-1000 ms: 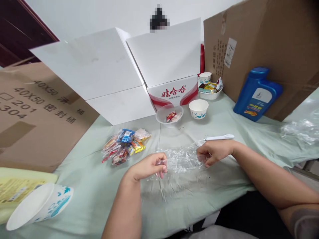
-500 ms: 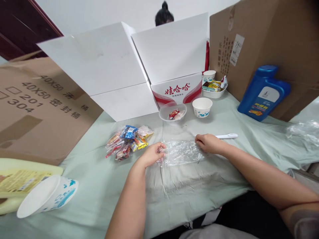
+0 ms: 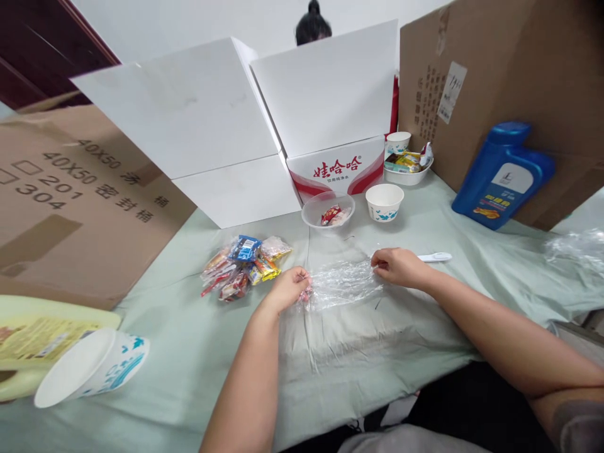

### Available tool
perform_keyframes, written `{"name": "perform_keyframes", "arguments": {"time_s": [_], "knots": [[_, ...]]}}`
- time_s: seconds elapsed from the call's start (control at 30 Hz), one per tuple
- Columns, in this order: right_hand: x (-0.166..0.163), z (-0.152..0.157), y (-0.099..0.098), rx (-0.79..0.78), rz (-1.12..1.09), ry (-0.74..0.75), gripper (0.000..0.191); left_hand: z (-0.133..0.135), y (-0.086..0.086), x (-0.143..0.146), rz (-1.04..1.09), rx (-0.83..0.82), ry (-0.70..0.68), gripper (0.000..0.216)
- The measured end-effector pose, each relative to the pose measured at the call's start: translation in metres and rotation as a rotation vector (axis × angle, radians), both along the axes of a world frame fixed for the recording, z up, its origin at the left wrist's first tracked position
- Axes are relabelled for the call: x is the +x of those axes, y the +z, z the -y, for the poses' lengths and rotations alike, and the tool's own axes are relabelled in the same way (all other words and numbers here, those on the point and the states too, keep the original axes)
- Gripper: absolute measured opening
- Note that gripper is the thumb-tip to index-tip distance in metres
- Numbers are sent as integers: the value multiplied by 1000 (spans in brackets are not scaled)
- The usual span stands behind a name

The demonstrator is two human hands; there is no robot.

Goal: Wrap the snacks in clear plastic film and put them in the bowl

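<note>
A clear plastic bag (image 3: pixel 344 285) lies stretched between my hands, just above or on the green cloth. My left hand (image 3: pixel 291 288) pinches its left end, where something reddish shows by the fingertips. At the other end my right hand (image 3: pixel 399 267) grips the plastic with closed fingers. Part of a white plastic handle (image 3: pixel 435 257) sticks out behind my right hand. Left of my left hand sits a pile of wrapped snacks (image 3: pixel 245 267) in blue, yellow and red packets. Beyond the bag stands a clear bowl (image 3: pixel 328 212) with a red packet in it.
A paper cup (image 3: pixel 384 202) stands right of the bowl. Behind it is a white tub (image 3: pixel 409 176) of snacks. White boxes (image 3: pixel 330 100) and brown cartons (image 3: pixel 70 201) wall the table. A blue bottle (image 3: pixel 503 176) stands right; a tilted paper cup (image 3: pixel 94 368) lies left.
The bag has been pulled into tighter, lengthwise creases between my hands. My left hand has shifted slightly, and a reddish spot shows more clearly at its fingertips.
</note>
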State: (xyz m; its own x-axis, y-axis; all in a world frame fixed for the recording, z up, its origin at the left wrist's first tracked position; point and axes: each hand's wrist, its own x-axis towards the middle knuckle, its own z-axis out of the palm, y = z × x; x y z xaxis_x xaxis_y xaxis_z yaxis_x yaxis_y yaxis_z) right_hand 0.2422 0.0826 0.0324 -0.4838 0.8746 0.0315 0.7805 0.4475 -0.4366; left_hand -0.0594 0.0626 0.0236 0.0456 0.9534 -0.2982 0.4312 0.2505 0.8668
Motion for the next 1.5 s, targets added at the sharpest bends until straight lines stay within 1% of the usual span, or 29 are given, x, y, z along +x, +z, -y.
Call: {"name": "perform_keyframes", "arguments": {"time_s": [0.1,0.17,0.23,0.3,0.37,0.47,0.53,0.6,0.7,0.77,0.83,0.93,1.13,1.2,1.3,1.4,1.5], "knots": [[1,0,1,6,-28,-25,14,-2,0,-1,41,106,39,22],[2,1,4,-70,0,-58,16,-3,1,-2,86,141,72,25],[3,3,8,-168,35,-46,17,-4,3,-3,151,113,92,30],[5,4,10,-239,28,1,15,-4,4,-2,215,55,99,36],[8,3,12,-306,-48,37,16,-3,5,-1,277,20,105,41],[11,1,14,-414,-202,79,19,-2,8,0,354,26,117,50],[12,-1,14,-427,-260,91,13,0,10,0,373,30,106,56],[12,-1,14,-457,-307,67,10,1,11,0,359,18,85,60],[10,1,14,-598,-415,43,12,0,9,0,324,21,58,56],[9,2,14,-655,-472,91,16,-1,7,-1,318,47,42,51],[9,3,13,-658,-494,154,20,-2,7,-2,331,79,39,46],[9,1,12,-699,-533,209,17,-3,8,-3,369,93,47,45],[14,-3,11,-708,-627,191,27,2,16,-3,380,28,7,55],[16,-4,12,-753,-629,208,31,3,16,-3,378,25,0,53],[19,-4,13,-815,-615,233,39,2,13,-4,387,74,-7,46],[19,-4,14,-836,-656,207,50,0,10,-5,352,137,-29,32],[18,-5,11,-855,-749,111,54,-2,8,-8,316,166,-59,28]]}}
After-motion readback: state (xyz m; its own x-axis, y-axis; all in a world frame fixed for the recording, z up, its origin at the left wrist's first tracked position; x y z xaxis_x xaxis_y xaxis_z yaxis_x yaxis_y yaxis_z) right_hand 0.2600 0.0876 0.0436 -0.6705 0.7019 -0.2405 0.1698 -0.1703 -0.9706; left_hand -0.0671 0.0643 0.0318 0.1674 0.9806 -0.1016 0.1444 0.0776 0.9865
